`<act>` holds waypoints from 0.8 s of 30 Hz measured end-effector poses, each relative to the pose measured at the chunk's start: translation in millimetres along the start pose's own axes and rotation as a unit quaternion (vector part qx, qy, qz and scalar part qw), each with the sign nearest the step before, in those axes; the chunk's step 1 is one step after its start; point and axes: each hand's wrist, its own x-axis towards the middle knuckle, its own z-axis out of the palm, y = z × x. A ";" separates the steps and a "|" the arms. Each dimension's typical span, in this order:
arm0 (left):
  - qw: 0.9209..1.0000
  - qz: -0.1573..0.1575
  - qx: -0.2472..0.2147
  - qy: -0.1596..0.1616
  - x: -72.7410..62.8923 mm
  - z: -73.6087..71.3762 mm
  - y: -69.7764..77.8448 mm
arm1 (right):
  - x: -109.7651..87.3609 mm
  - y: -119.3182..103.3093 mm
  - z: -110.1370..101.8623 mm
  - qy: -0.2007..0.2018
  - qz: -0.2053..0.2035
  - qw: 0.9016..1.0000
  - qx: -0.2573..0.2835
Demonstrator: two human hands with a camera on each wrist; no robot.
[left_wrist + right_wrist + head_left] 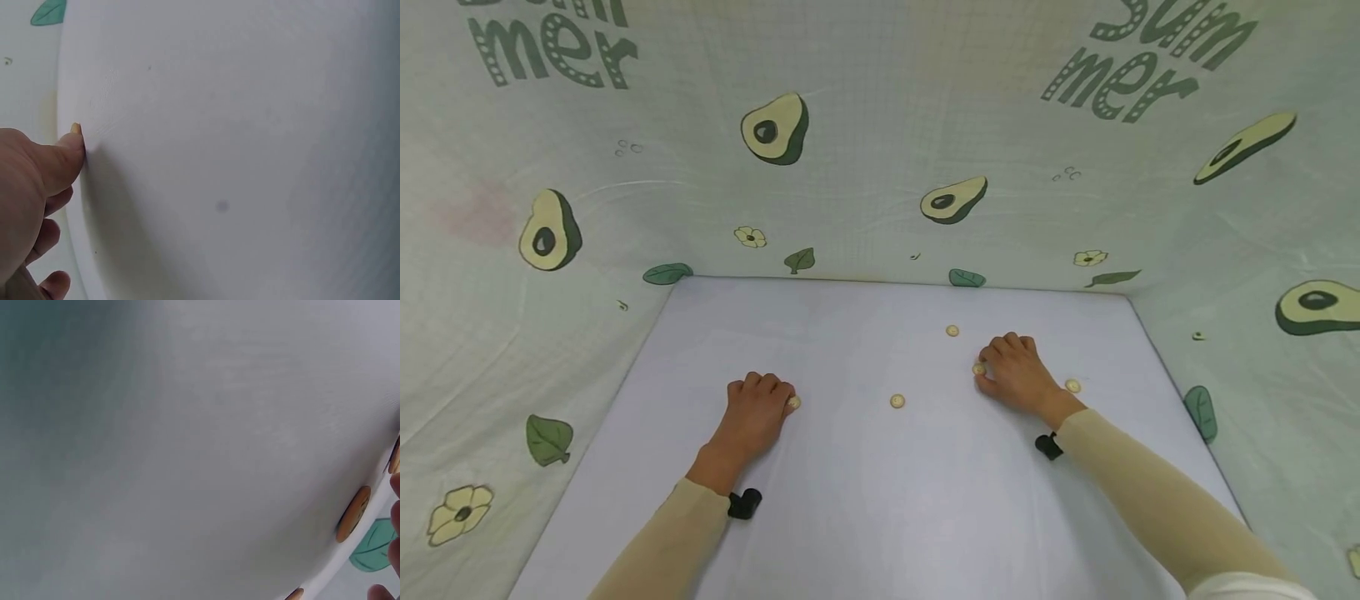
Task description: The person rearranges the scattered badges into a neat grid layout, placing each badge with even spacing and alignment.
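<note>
Sleeves [1150,492], left fingers [752,382] pinched on one button [794,402], right fingers [997,344] likewise on another button [979,368], wide tabletop [880,483] between, far edge [880,282] beyond.

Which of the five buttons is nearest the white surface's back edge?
The loose button just left of the right hand; neither hand holds it, and no other lies as far back.

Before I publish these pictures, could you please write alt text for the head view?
A person's left hand pinches one pale button while their right hand holds another button. Three loose buttons lie on the white surface, with avocado-print cloth behind.
</note>
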 end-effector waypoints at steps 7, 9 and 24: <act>1.000 -0.002 -0.002 -0.010 -0.3 -0.2 1.9 | -0.2 1.0 2.9 -0.003 -0.010 1.000 0.004; 1.000 0.000 -0.004 -0.008 0.1 0.1 2.4 | -0.7 1.6 3.0 -0.009 -0.005 1.000 0.003; 1.000 -0.009 -0.017 -0.010 0.2 2.0 2.3 | 2.1 1.5 3.4 -0.016 -0.008 1.000 0.012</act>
